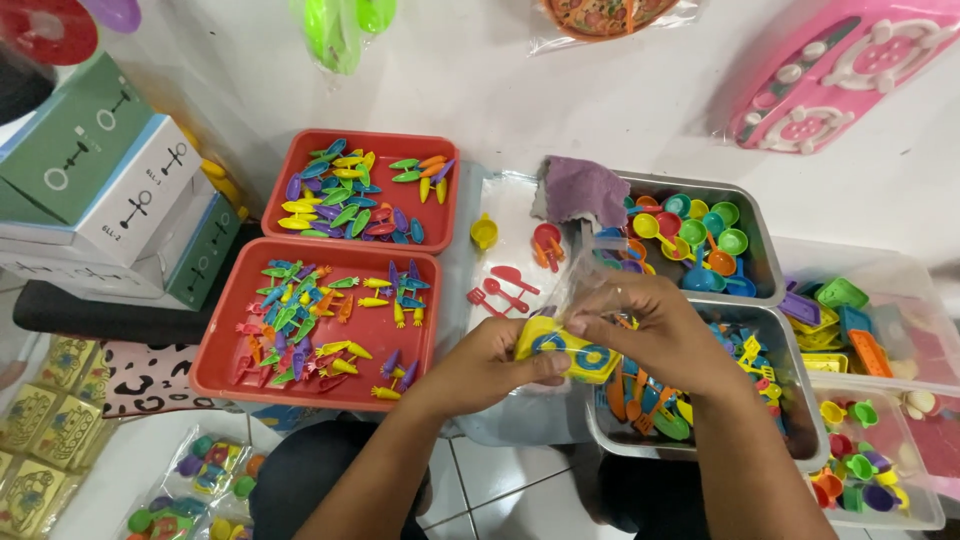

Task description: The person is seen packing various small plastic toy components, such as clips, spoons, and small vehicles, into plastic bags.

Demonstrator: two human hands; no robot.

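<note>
A yellow toy stove (pixel 568 350) is gripped in the closed left hand (pixel 490 368), just right of the red tray (pixel 222 352), while a clear bag (pixel 578 282) is pinched by the right hand (pixel 655 335).

At the far left a stack of flat cardboard boxes (pixel 100 190) lies tilted, green and white with a blue band, each face bearing a small dark line drawing. Clear plastic bags hold toys: a bag of small coloured pieces (pixel 200 475) on the floor near the bottom left, a bagged pink toy stove (pixel 850 70) at the top right, and a bagged round printed piece (pixel 600 15) at the top edge.
</note>
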